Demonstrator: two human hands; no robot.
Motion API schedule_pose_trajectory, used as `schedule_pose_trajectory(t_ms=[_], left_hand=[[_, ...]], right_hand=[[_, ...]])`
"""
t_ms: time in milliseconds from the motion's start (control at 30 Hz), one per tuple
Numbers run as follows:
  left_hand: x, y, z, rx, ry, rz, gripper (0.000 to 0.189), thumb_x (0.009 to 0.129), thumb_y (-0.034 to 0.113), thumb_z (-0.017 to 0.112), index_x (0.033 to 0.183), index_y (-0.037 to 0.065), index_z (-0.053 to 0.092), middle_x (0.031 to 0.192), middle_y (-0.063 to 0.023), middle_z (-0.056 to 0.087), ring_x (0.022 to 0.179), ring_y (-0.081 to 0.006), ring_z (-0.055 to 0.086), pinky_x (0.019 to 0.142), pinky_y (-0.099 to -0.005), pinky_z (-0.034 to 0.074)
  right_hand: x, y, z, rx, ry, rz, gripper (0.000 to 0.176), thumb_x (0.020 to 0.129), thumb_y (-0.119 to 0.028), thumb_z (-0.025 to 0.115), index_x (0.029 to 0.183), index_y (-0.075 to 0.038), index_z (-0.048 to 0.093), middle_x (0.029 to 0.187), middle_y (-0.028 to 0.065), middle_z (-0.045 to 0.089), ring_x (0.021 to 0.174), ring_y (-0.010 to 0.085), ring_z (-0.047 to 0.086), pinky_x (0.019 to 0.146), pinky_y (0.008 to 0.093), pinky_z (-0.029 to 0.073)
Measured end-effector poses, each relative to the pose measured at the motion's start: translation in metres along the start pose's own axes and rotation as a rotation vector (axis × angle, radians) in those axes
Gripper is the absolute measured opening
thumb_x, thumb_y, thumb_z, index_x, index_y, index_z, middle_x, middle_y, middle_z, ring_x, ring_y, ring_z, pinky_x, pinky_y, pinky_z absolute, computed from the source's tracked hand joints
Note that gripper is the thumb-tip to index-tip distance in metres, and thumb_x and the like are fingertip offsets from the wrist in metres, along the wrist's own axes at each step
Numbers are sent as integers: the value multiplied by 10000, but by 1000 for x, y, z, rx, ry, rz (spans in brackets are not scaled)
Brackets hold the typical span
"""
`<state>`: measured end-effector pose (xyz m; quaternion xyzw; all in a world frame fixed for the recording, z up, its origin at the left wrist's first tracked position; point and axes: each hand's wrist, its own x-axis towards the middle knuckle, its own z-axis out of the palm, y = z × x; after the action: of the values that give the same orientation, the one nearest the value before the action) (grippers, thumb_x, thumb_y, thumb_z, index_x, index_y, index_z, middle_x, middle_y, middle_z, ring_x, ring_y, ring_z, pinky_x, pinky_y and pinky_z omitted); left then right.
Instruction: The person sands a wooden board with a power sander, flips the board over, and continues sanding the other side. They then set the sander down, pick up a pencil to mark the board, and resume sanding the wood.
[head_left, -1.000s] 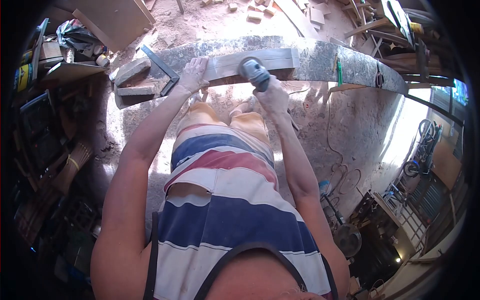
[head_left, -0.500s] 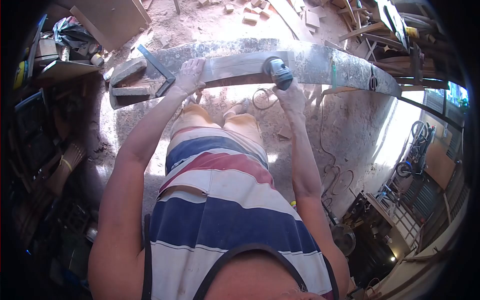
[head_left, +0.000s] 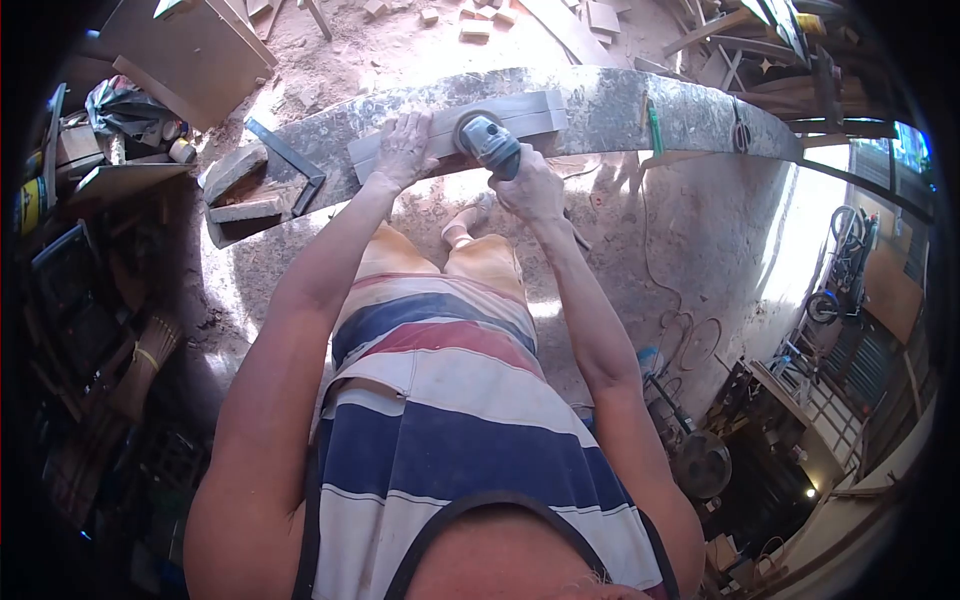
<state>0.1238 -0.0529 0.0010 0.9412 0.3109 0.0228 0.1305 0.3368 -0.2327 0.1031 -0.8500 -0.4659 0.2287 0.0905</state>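
A long pale wooden board (head_left: 545, 112) lies along the bench. My left hand (head_left: 404, 148) rests on the board toward its left end, fingers stretched out flat over the top. My right hand (head_left: 532, 188) is wrapped round the body of an angle grinder (head_left: 492, 146), its fingers closed. The grinder's round disc sits against the board's upper face, just right of my left hand. To the left, an L-shaped square (head_left: 290, 160) lies on the bench, apart from my left hand.
The worn bench (head_left: 610, 105) curves across the view. Wood blocks (head_left: 236, 172) sit at its left end. A green item (head_left: 656, 130) and pliers-like tool (head_left: 741, 136) hang at the right. A cord (head_left: 648, 250) trails on the floor. Offcuts (head_left: 475, 30) lie beyond.
The grinder has moved left along the board in my right hand. My left hand has shifted right along the board, uncovering its left end. The whole view has shifted slightly.
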Motion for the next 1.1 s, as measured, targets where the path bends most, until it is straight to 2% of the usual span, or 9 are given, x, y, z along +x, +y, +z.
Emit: schedule_pose_trajectory(t_ms=[67,167,300,433,533,667,1100], left_hand=[[-1,0,-4,34,26,4,1071,726,493,1006,1583,76,516,1416,-111,656,1332,-275,642,1126,-472,479],[0,0,-5,34,3,-7,1069,729,484,999,1590,77,513,1415,-111,654,1331,-279,641,1123,-469,487],[-1,3,-7,53,-37,-30,1080,733,494,997,1600,76,507,1417,-114,653,1336,-279,638,1124,-463,486],[0,1,-7,52,-33,-13,1106,727,513,1006,1609,77,501,1421,-116,648,1339,-276,636,1131,-458,486],[1,2,-8,45,-29,-6,1124,719,517,1016,1614,80,496,1419,-115,647,1338,-273,637,1133,-454,488],[1,2,-5,66,-47,-27,1142,714,503,1024,1626,81,482,1408,-112,651,1336,-274,640,1130,-450,492],[1,-1,-5,23,-47,-31,1200,658,489,1033,1634,74,470,1444,-138,645,1378,-306,644,1134,-464,503]], right_hand=[[5,15,-7,35,4,54,680,846,-467,922,1297,-57,623,1160,224,784,1042,461,806,896,578,652],[8,25,-29,59,15,174,658,845,-459,926,1268,-43,641,1156,236,793,1055,474,805,903,588,648],[8,24,-24,13,49,259,658,846,-462,927,1266,-47,636,1126,229,788,1028,458,812,898,580,656],[1,6,-5,32,1,26,650,850,-442,923,1273,-59,614,1117,201,758,1024,433,811,879,560,669],[1,2,-10,-9,-1,-40,635,854,-417,925,1277,-66,606,1128,197,754,1013,436,810,873,560,667],[11,18,-24,43,11,98,623,855,-420,930,1267,-70,620,1112,207,757,1006,447,810,876,560,657],[27,50,-42,-70,136,214,678,866,-479,915,1287,-28,635,1151,233,779,1031,462,807,903,581,649]])
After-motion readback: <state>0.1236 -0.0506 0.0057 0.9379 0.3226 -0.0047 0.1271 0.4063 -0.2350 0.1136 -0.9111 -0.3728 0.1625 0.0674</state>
